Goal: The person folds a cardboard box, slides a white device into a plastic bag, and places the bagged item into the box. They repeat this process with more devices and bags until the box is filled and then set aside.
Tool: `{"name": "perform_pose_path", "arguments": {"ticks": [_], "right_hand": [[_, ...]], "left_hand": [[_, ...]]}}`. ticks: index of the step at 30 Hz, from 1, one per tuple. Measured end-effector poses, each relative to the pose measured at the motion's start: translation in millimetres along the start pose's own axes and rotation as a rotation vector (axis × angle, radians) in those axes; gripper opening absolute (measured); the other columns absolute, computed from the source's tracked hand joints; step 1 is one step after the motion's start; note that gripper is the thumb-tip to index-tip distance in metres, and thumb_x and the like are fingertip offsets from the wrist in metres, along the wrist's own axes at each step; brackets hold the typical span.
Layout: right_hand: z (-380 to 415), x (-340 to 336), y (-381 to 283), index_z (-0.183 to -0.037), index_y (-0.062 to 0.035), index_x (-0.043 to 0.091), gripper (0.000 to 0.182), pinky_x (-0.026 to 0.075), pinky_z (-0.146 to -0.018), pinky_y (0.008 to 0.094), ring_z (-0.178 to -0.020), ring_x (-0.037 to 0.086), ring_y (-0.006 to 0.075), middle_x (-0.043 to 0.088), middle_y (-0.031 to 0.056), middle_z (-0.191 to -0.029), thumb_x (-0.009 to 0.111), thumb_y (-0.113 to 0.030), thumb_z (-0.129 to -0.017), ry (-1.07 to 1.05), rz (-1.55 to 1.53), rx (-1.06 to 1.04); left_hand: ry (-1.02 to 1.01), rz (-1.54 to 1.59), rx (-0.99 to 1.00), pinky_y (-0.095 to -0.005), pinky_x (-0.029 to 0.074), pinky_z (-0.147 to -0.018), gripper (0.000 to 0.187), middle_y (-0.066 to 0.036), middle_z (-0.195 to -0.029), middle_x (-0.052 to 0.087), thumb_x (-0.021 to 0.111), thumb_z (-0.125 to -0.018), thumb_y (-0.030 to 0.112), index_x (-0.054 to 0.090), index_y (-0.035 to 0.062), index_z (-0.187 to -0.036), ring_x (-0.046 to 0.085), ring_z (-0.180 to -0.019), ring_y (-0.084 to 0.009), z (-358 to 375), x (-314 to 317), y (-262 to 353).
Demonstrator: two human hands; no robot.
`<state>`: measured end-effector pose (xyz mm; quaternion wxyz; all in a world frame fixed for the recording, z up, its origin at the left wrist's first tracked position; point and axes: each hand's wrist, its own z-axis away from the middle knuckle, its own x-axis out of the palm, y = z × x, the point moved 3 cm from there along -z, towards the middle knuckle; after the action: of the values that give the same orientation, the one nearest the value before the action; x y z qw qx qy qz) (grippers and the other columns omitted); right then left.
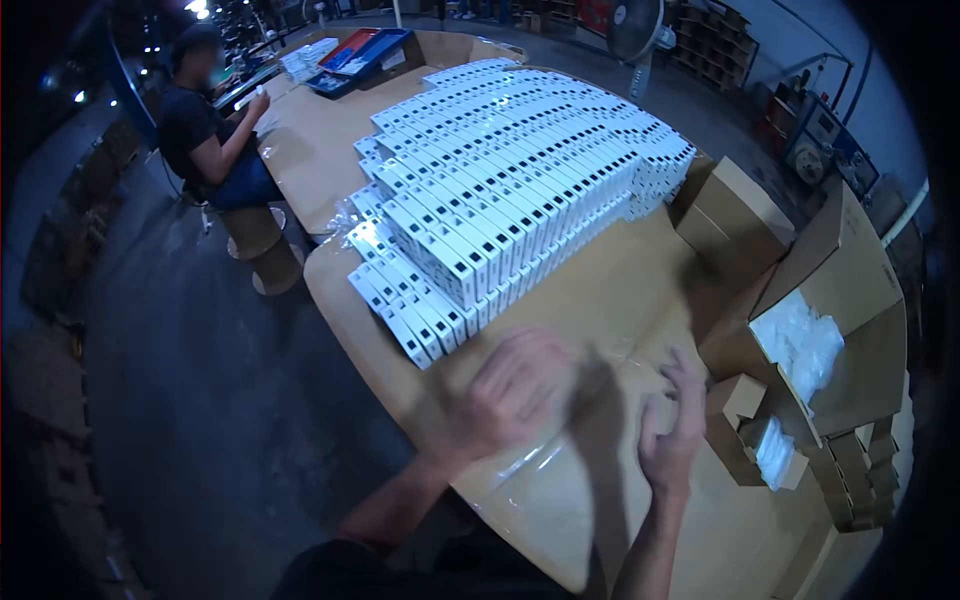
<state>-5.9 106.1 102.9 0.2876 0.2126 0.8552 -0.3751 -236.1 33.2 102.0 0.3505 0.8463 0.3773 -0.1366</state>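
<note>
Over the near part of the brown-covered table [590, 300], my left hand [515, 395] is blurred by motion, so its finger positions are hard to read. It is nearest to the front corner of a large stack of white boxes [500, 170] with small dark squares. My right hand [675, 425] is farther right, with its fingers apart and nothing held. Beside it stands a small cardboard box [735, 430] containing clear plastic bags [775, 452].
An open carton [860, 340] with plastic bags [800, 340] and a closed carton [735, 215] stand on the right. Blue and red trays [365, 55] lie at the far end. A seated person [205, 130] works at the left edge.
</note>
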Motion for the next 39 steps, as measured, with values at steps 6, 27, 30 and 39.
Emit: {"name": "perform_pose_path", "arguments": {"ticks": [6, 27, 30, 39], "right_hand": [[-60.0, 96.7, -73.5, -0.140, -0.0083, 0.054, 0.057, 0.044, -0.109, 0.0492, -0.139, 0.046, 0.0394, 0.048, 0.0130, -0.154, 0.067, -0.003, -0.085, -0.293, -0.041, -0.330], [-91.2, 125.7, -96.5, -0.150, -0.0104, 0.047, 0.065, 0.038, -0.115, 0.0515, -0.142, 0.041, 0.0403, 0.042, 0.0159, -0.157, 0.059, 0.002, -0.087, -0.321, -0.038, -0.261], [-71.8, 92.6, -85.8, -0.151, -0.0099, 0.046, 0.061, 0.041, -0.112, 0.0503, -0.136, 0.047, 0.0404, 0.045, 0.0194, -0.154, 0.060, -0.003, -0.093, -0.374, -0.220, -0.121], [5.0, -25.4, -8.7, -0.156, -0.0082, 0.042, 0.052, 0.052, -0.090, 0.0301, -0.110, 0.059, 0.0147, 0.059, 0.0078, -0.134, 0.057, -0.019, -0.108, -0.343, -1.095, 0.364]], "left_hand": [[0.048, -0.364, -0.055, -0.0472, 0.045, -0.111, 0.050, -0.016, -0.133, 0.062, 0.069, -0.085, -0.006, 0.057, 0.0006, -0.134, 0.055, -0.133, -0.0369, -3.9, -80.3, -82.4], [0.040, -0.590, 0.006, -0.0425, 0.048, -0.096, 0.040, -0.005, -0.115, 0.060, 0.082, -0.067, -0.001, 0.076, 0.0110, -0.105, 0.059, -0.115, -0.0264, 3.3, -115.4, -90.3], [0.066, -0.469, 0.014, -0.0442, 0.050, -0.097, 0.045, -0.007, -0.115, 0.060, 0.083, -0.062, -0.007, 0.076, 0.0081, -0.104, 0.059, -0.117, -0.0307, 10.8, -110.8, -67.1], [0.002, 0.118, 0.307, -0.0536, 0.057, -0.093, 0.043, -0.014, -0.115, 0.059, 0.080, -0.070, -0.013, 0.067, 0.0083, -0.105, 0.061, -0.118, -0.0415, -27.6, 47.0, 29.1]]}}
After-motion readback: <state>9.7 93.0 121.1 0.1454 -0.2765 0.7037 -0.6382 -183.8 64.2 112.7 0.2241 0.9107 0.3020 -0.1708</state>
